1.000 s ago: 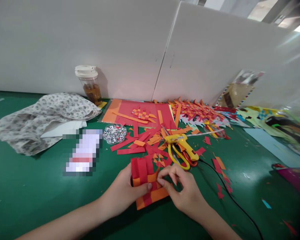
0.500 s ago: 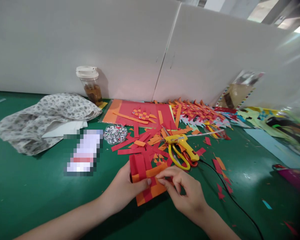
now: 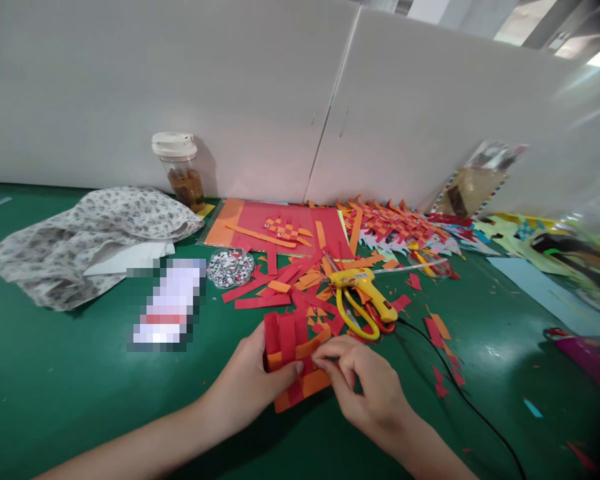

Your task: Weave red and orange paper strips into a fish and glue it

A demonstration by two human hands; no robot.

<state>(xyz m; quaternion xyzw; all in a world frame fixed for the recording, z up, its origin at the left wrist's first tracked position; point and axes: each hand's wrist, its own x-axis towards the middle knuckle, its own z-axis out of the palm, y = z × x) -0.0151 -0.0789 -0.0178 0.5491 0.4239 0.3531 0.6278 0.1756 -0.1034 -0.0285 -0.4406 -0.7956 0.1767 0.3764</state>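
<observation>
Red and orange paper strips (image 3: pixel 289 337), woven over and under each other, are held above the front of the table. My left hand (image 3: pixel 255 380) is closed on the weave's left side, its thumb pressed flat on the front and its fingers hidden behind. At the right side my right hand (image 3: pixel 365 377) pinches the weave with thumb and index finger, close to an orange cross strip (image 3: pixel 313 345). The far ends of the red strips stand up past my hands. Exactly which strip the right fingertips grip is hidden.
Paper scraps (image 3: pixel 300 283), a yellow glue gun (image 3: pixel 367 290) and yellow-handled scissors (image 3: pixel 353 320) lie just beyond my hands. A pack of googly eyes (image 3: pixel 230 268), a blurred-out phone (image 3: pixel 170 303), a cloth (image 3: pixel 90 233) and a drink bottle (image 3: pixel 183 173) stand left. Woven fish (image 3: pixel 390 220) lie behind.
The orange strip's raised end, upright a second ago, now lies lower across the red strips beside my right fingertips. Both hands shift only slightly and keep hold of the weave.
</observation>
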